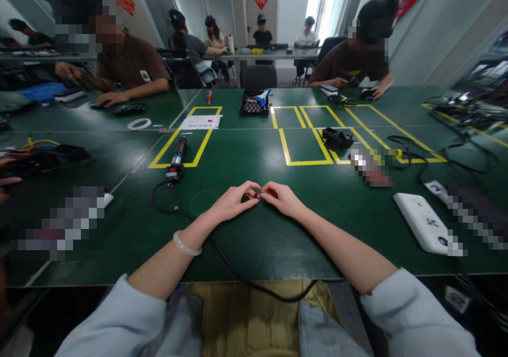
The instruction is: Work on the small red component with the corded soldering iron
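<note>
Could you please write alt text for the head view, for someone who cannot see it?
A person's left hand and right hand meet over a green table, pinching a small, partly hidden reddish object. Beyond lie a cylindrical device, yellow tape outlines and a black tray; other people sit farther back.

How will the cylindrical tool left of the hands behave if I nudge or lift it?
The cylindrical tool may roll sideways if nudged, given its rounded barrel, though its black cord could check that. Its shiny-banded body looks rigid and probably won't flex. Lifting will likely drag the curving cord along.
</note>
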Demonstrator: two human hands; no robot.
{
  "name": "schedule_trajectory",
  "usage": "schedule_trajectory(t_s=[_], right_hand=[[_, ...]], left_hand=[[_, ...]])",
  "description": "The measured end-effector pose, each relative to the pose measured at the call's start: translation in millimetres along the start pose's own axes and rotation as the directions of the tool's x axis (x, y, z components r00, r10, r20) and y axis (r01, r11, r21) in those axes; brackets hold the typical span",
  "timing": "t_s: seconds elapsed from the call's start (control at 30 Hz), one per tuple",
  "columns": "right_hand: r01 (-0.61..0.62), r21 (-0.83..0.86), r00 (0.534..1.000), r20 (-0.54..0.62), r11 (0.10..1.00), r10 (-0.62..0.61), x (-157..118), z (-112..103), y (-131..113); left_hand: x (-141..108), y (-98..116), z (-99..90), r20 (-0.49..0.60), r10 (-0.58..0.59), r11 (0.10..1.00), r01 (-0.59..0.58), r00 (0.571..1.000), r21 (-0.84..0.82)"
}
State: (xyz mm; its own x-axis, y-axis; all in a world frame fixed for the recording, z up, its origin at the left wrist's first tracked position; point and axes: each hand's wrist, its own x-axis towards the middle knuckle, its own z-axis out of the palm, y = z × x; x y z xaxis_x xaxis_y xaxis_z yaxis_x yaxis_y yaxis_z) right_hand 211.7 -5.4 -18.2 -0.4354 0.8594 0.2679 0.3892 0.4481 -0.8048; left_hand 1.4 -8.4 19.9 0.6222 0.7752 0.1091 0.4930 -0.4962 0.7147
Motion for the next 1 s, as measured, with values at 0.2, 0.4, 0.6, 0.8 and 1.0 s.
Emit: schedule_trajectory(t_s=[0.2, 0.4, 0.6, 0.8, 1.0], right_hand=[[-0.058, 0.130, 0.998, 0.014, 0.990, 0.057, 0.2, -0.1, 1.5], [-0.007, 0.191, 0.999, 0.041, 0.981, -0.001, 0.1, 0.7, 0.1], [-0.024, 0.142, 0.999, 0.031, 0.990, 0.020, 0.5, -0.7, -1.1], [-0.035, 0.170, 0.999, 0.027, 0.985, 0.031, -0.3, -1.7, -3.6], [-0.030, 0.174, 0.999, 0.035, 0.984, 0.024, -0.2, -0.3, -2.1]], left_hand=[[1.0, -1.7, 2.5, -0.051, 0.043, 0.992, -0.036, 0.998, 0.122], [0.1, -1.8, 0.3, -0.072, 0.034, 0.994, -0.026, 0.997, 0.110], [3.2, -4.1, -9.2, -0.126, 0.039, 0.971, -0.007, 0.991, 0.240], [-3.2, -53.2, -56.8, -0.517, -0.060, 0.803, 0.349, 0.854, 0.483], [-36.1, -107.2, -105.6, -0.741, -0.298, 0.520, 0.754, 0.602, 0.403]])
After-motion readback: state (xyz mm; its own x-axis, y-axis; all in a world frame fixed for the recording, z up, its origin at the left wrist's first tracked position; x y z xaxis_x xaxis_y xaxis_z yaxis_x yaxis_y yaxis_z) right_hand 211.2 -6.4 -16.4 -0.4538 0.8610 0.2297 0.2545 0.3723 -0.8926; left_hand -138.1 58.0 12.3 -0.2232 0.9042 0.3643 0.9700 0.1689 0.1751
